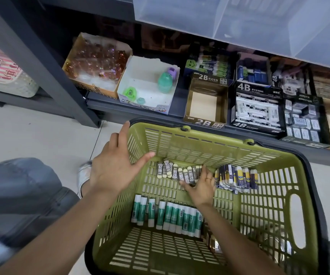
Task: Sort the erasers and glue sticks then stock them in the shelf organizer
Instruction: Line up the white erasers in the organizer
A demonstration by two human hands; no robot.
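Observation:
A green plastic basket (pixel 200 139) stands on the floor before the bottom shelf. Inside lie a row of black 2B erasers (pixel 172 171), a bunch of blue and white erasers (pixel 239 178) to their right, and a row of green and white glue sticks (pixel 168 214) nearer me. My right hand (pixel 201 185) reaches into the basket and its fingers close round the right end of the 2B eraser row. My left hand (pixel 114 163) hovers over the basket's left rim, fingers spread and straight, holding nothing. An empty 2B display box (pixel 205 104) sits on the shelf.
The shelf also holds a full 4B eraser box (pixel 257 112), a box of small wrapped erasers (pixel 303 122), a white box with green sharpeners (pixel 148 86), and an orange box (pixel 96 62). A clear bin (pixel 249 22) hangs above. My knee in jeans (pixel 21 191) is at left.

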